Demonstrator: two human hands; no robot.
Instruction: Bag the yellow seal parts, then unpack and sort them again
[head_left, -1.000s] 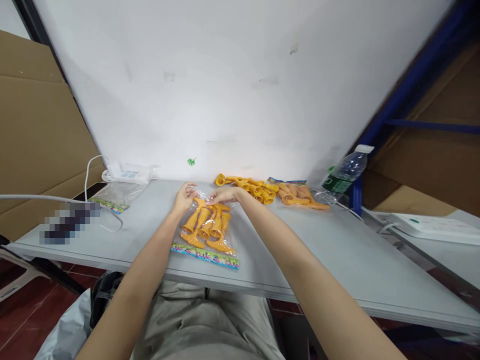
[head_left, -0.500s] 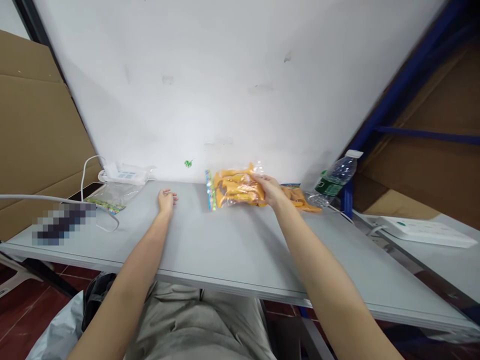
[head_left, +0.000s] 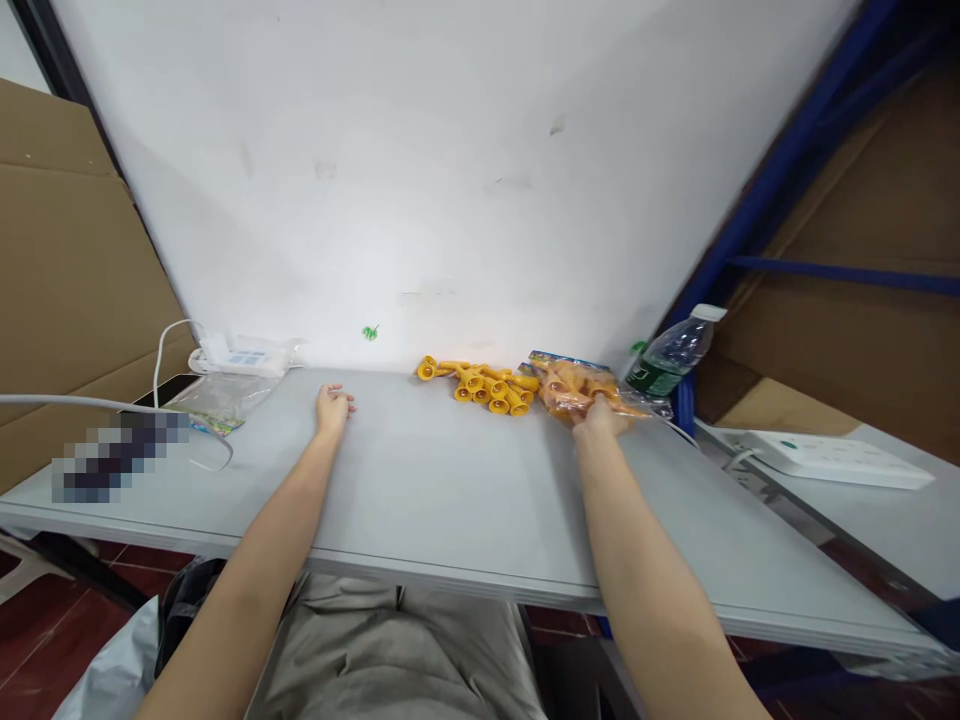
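My right hand (head_left: 600, 418) is at the near side of a clear plastic bag (head_left: 566, 385) of orange-yellow plastic horns, its fingers gripping the bag and partly hidden by it. The bag has a coloured printed header and lies at the right rear of the table. Just left of it, a heap of loose yellow plastic toy horns (head_left: 487, 388) lies against the wall, several flared ends facing me. My left hand (head_left: 334, 408) rests on the tabletop left of the heap, fingers loosely curled but apart, with nothing in them.
A plastic water bottle (head_left: 675, 352) leans at the right rear, by a blue metal post. On the left are a flat clear bag (head_left: 232, 397), a white power adapter with cable (head_left: 247, 355) and a blurred-out dark object (head_left: 120, 455). A power strip (head_left: 832, 458) lies beyond the right edge.
My right hand has moved right and down from the table's middle, taking the bag with it. Loose yellow horns now show where the bag was. My left hand has stayed in place.
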